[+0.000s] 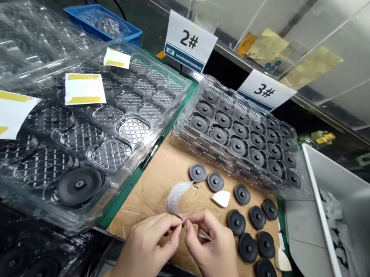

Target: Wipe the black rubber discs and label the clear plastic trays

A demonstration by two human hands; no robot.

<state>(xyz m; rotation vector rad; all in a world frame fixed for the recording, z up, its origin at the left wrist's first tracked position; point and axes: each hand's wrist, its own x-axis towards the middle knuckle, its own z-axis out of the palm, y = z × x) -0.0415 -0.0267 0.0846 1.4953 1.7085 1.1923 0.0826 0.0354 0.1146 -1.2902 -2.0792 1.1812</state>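
My left hand point(152, 242) and my right hand point(213, 243) meet fingertip to fingertip over the front of the cardboard sheet point(151, 170). Between their pinched fingers is a small, thin, dark piece point(179, 218), mostly hidden; its kind cannot be made out. Something whitish shows under the curled fingers of my right hand. Just beyond the hands a curled, translucent strip with faint markings point(177, 197) stands up from the cardboard. Several round black parts with a central stub lie right of it, one black disc point(236, 222) near my right hand. Among them rests a white wedge-shaped piece point(221, 198).
A clear tray of black discs point(237, 166) stands behind the cardboard. At left, a large clear tray point(126, 171) holds one big black disc point(78, 186). Further off are a blue bin point(136, 38) and signs "2#" point(190, 40) and "3#" point(266, 90). A grey bin point(305, 225) flanks the right.
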